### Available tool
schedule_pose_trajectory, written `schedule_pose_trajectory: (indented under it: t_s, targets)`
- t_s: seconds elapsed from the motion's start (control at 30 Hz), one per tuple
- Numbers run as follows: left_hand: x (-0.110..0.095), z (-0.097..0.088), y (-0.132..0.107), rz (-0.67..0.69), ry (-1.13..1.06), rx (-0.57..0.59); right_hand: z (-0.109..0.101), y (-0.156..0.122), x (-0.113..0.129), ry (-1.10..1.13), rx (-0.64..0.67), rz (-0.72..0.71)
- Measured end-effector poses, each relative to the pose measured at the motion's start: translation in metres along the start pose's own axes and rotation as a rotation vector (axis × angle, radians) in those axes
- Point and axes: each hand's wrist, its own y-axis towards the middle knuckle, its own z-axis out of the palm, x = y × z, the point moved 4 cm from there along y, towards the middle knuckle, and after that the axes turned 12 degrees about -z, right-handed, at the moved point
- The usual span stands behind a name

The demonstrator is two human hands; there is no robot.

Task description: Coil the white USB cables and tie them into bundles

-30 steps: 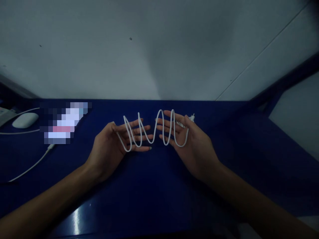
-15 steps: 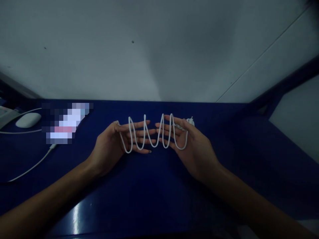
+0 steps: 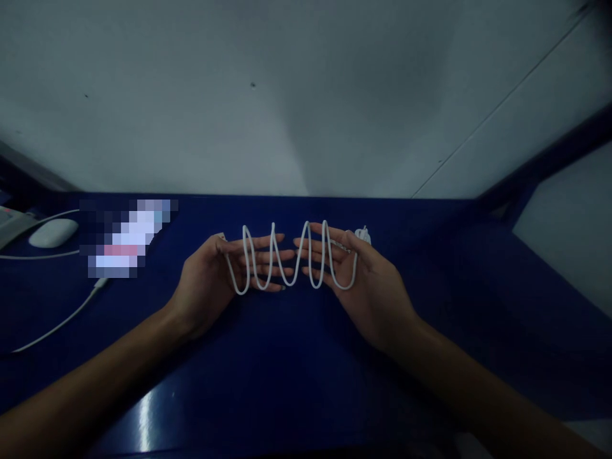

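A white coiled cable [image 3: 289, 284] stretches between my two hands in wavy loops, above the blue table. My left hand [image 3: 204, 280], palm facing me, pinches its left end under the thumb, with the other fingers stretched out behind the loops. At the other side my right hand [image 3: 380, 293] holds the right end under its thumb, fingers likewise extended behind the coils. A bulky white piece [image 3: 363, 236], partly hidden, sticks out beyond the right thumb. The fingertips of both hands point at each other and nearly meet.
On the blue table [image 3: 287, 382], a lit phone with a blurred screen [image 3: 129, 239] lies at the left, a white charging cord [image 3: 67, 325] plugged into it. Beside it sits a white mouse [image 3: 53, 233]. A pale wall [image 3: 191, 127] rises behind the table.
Both hands and the coiled cable appear slightly further left, while the view itself has shifted a little. The grip on the cable looks the same.
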Motion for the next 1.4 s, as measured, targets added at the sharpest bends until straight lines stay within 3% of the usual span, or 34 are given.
schedule_pose_trajectory:
  t_s: [0.33,0.57,0.8,1.07,1.27,1.4]
  targets:
    - [-0.002,0.004,0.001,-0.043,-0.161,-0.041,0.0,0.003,-0.002,0.029,0.001,-0.014]
    - [-0.001,-0.001,0.001,-0.092,-0.149,0.078,-0.001,0.002,-0.003,0.039,0.001,-0.015]
    - [-0.001,-0.004,0.001,-0.103,-0.077,0.095,0.002,0.001,0.0,0.018,-0.014,0.001]
    - [-0.005,-0.003,-0.001,-0.135,-0.03,0.116,0.003,0.002,-0.003,0.127,0.018,0.127]
    - [0.001,-0.006,0.004,-0.164,-0.065,0.231,0.004,0.0,-0.001,0.102,0.013,0.106]
    - [0.002,-0.006,0.005,-0.156,-0.079,0.243,0.001,0.001,-0.001,0.078,0.017,0.071]
